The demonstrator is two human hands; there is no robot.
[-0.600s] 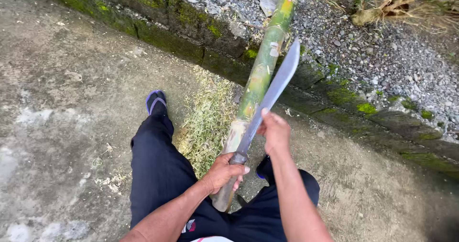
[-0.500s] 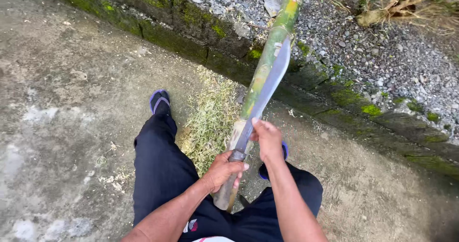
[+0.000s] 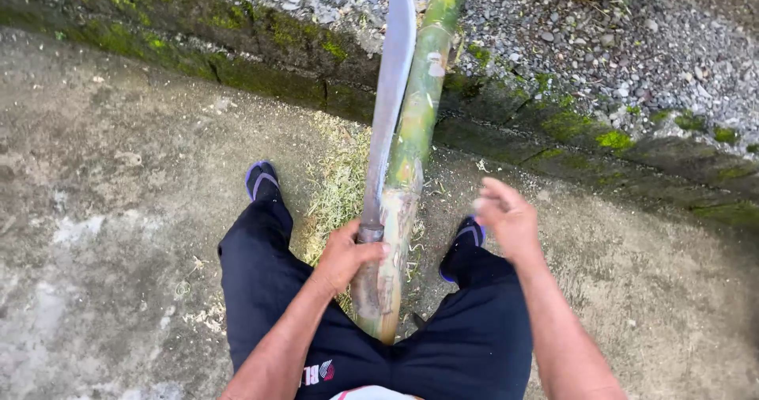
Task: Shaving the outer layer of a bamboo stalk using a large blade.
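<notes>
Left hand [image 3: 344,254]: closed around the handle of a long machete [image 3: 389,100], and seemingly pressing it against the bamboo pole [image 3: 411,155] at the same spot, so knife and pole are gripped or at least pinned together. Right hand [image 3: 506,218]: free, fingers loosely spread and blurred, holding nothing, raised to the right of the pole and clear of it.

Machete: blade runs upward and away from the person, lying along the left flank of the pole, edge orientation not discernible. Bamboo pole: green, mottled with pale patches, its near end stripped pale and resting between the person's legs; the far end leans over a mossy concrete kerb [image 3: 261,68] onto a bed of gravel [image 3: 632,44].

Surroundings: dark trousers [image 3: 261,289], two dark shoes with pale trim, the left shoe [image 3: 261,180] and the right shoe [image 3: 468,234], planted on rough concrete ground [image 3: 103,210]. A scatter of dry fibrous shavings [image 3: 340,183] lies between the feet and the kerb.

Hazards, as judged: one hand controls both blade and pole, so a rolling pole could twist the blade loose toward the thighs. The free hand, if brought back near the blade's length, risks contact with the edge. Shavings underfoot may let a shoe slip.
</notes>
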